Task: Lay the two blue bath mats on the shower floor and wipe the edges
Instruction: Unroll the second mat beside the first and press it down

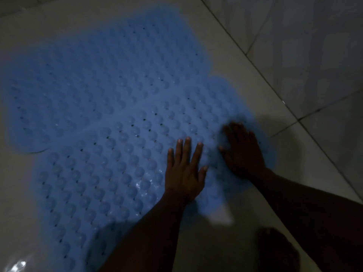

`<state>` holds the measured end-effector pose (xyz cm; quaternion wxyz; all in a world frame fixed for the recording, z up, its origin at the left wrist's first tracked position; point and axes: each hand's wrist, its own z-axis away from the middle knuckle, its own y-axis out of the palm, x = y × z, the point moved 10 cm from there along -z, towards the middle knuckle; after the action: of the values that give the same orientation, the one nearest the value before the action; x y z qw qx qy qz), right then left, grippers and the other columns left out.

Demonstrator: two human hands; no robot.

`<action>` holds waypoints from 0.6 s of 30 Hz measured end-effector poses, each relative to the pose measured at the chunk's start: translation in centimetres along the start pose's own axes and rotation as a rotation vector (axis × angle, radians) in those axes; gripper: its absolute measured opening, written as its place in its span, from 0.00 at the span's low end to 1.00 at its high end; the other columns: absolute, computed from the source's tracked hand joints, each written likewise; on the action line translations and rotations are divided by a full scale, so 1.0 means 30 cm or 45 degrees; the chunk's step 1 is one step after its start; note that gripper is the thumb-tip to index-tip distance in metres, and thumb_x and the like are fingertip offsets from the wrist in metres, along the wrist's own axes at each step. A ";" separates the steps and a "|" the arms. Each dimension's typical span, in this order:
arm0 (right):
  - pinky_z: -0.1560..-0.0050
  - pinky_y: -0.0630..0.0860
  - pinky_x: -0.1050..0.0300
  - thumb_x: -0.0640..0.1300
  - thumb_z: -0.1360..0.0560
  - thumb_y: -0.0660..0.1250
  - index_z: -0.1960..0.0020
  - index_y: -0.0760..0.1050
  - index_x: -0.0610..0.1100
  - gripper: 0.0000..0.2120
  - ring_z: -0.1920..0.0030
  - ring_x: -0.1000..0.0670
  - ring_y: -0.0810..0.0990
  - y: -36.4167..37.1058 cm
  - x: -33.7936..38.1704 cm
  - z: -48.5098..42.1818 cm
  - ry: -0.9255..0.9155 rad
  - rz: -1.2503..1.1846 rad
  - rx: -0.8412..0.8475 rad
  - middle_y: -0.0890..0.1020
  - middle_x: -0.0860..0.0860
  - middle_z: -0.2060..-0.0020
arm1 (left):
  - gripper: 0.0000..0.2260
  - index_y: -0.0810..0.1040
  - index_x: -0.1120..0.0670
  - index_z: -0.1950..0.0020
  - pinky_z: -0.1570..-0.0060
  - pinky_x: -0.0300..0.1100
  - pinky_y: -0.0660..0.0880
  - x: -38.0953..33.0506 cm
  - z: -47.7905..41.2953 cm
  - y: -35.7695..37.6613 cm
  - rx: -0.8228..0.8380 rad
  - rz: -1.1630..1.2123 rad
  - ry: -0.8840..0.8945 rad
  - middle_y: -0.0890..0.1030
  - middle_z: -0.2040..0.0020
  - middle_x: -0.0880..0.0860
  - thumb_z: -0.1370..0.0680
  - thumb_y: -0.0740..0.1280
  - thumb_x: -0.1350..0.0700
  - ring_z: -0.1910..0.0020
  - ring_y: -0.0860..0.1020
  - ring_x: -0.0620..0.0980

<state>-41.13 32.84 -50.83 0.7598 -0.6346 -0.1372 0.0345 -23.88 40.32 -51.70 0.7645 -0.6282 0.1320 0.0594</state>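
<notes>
Both of your hands lie flat, palms down, on the near mat [102, 183], holding nothing. Your left hand [184, 171] has its fingers straight and spread. Your right hand [243, 154] is just beside it, close to the mat's right edge; it is blurred, but the fingers read as extended. A bare foot [275, 250] stands on the floor [235, 61] below the right arm, off the mat.

Step in hand, as judged: pressing the near mat down to seat it. Laying looks nearly done; wiping the edges has not begun, and no cloth is in view.

Next move, as judged: work the pressure outward toward the scalloped right and near edges so that the mat grips the tile, then fetch something to wipe with.

Condition of the mats: both are blue, covered in rows of rounded bumps with small drain holes between them, and show wet glints. The near mat lies flat on the floor under your hands. The far mat [88, 75] lies flat beyond it and to the left. The two meet along a diagonal seam; which one overlaps the other cannot be told. Light is poor and the outer edges are blurred.
</notes>
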 end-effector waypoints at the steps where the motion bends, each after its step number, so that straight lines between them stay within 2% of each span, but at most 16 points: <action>1: 0.22 0.52 0.38 0.65 0.21 0.47 0.19 0.51 0.50 0.35 0.19 0.45 0.49 0.010 0.003 -0.006 -0.010 -0.011 -0.021 0.52 0.47 0.19 | 0.31 0.48 0.46 0.17 0.22 0.61 0.44 -0.004 -0.016 0.001 0.001 -0.030 -0.016 0.45 0.16 0.56 0.17 0.49 0.37 0.18 0.41 0.57; 5: 0.22 0.50 0.37 0.62 0.19 0.49 0.19 0.52 0.48 0.33 0.19 0.44 0.48 0.028 0.004 0.000 -0.001 0.021 -0.099 0.52 0.46 0.19 | 0.32 0.43 0.46 0.17 0.22 0.62 0.40 -0.005 -0.040 0.015 0.054 -0.122 -0.057 0.40 0.17 0.56 0.18 0.47 0.36 0.19 0.37 0.57; 11: 0.23 0.51 0.35 0.60 0.18 0.49 0.18 0.50 0.46 0.32 0.19 0.43 0.46 0.032 0.003 -0.010 -0.033 0.039 -0.069 0.49 0.44 0.19 | 0.32 0.41 0.46 0.17 0.22 0.61 0.41 0.006 -0.050 0.027 0.151 -0.111 -0.037 0.37 0.17 0.56 0.17 0.48 0.38 0.19 0.36 0.57; 18: 0.23 0.49 0.33 0.64 0.20 0.49 0.18 0.50 0.47 0.35 0.19 0.41 0.47 0.048 0.002 -0.032 -0.023 0.062 0.022 0.49 0.43 0.19 | 0.31 0.48 0.44 0.17 0.22 0.59 0.41 0.012 -0.053 0.036 0.190 -0.157 0.043 0.42 0.17 0.58 0.17 0.47 0.35 0.19 0.39 0.59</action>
<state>-40.66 32.20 -52.39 0.7628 -0.6309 -0.1285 0.0599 -24.01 38.95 -53.08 0.8089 -0.5775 0.1099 -0.0082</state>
